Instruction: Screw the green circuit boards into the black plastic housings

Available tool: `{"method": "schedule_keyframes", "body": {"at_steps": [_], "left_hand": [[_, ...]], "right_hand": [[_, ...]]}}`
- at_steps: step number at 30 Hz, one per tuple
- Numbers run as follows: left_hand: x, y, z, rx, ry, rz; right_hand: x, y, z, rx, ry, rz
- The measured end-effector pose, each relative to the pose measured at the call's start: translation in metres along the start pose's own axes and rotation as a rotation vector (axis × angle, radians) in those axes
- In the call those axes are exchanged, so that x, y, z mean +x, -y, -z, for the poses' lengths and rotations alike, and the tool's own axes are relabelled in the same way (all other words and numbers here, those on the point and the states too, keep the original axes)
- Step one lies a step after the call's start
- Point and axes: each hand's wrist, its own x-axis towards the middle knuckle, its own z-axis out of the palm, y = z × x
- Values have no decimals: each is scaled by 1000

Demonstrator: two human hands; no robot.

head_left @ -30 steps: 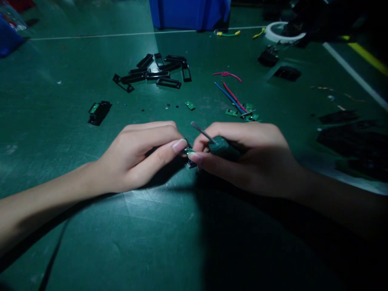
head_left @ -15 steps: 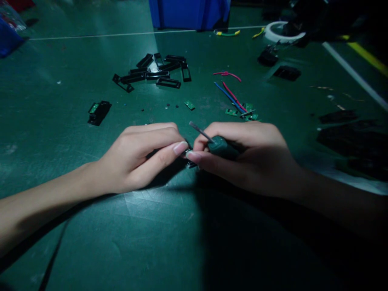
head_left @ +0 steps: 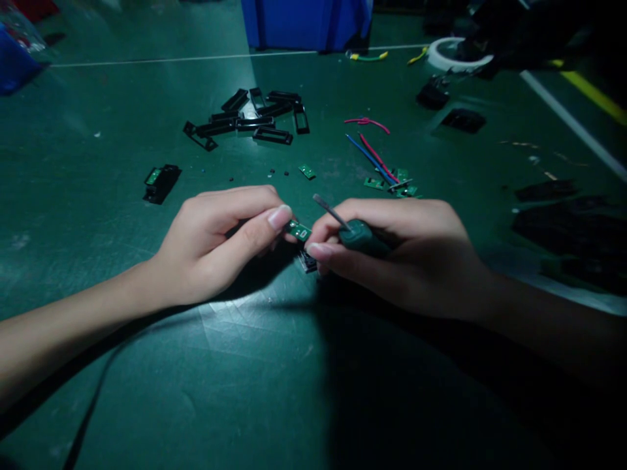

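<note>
My left hand [head_left: 223, 238] pinches a small green circuit board [head_left: 298, 230] between thumb and fingers, lifted just off the green mat. My right hand [head_left: 392, 251] is closed around a green-handled screwdriver [head_left: 360, 236], whose metal shaft [head_left: 329, 210] points up and to the left. A small black part [head_left: 307, 261] lies on the mat under the two thumbs, partly hidden by my right thumb.
A pile of black plastic frames [head_left: 255, 117] lies farther back, with a black module [head_left: 159, 181] at the left. Red and blue wires [head_left: 373, 153] and small green boards [head_left: 399, 183] sit behind my right hand. A blue bin [head_left: 306, 23] and tape roll [head_left: 453, 55] stand at the back.
My left hand has lifted and drawn back slightly to the left, and the green board now shows clear of the black part. My right hand has barely moved.
</note>
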Motion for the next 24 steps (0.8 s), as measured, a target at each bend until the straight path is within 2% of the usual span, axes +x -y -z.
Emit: {"method": "schedule_keyframes", "body": {"at_steps": [5,14,24], "left_hand": [[0,-1,1,-17,-12,22],[-1,-1,1,-26,-2,26],[0,-1,1,-15,-13,-11]], "right_hand": [[1,3,1,13,-43,-40],[3,3,2,168,-45,-142],[6,7,1,77,-65,-209]]}}
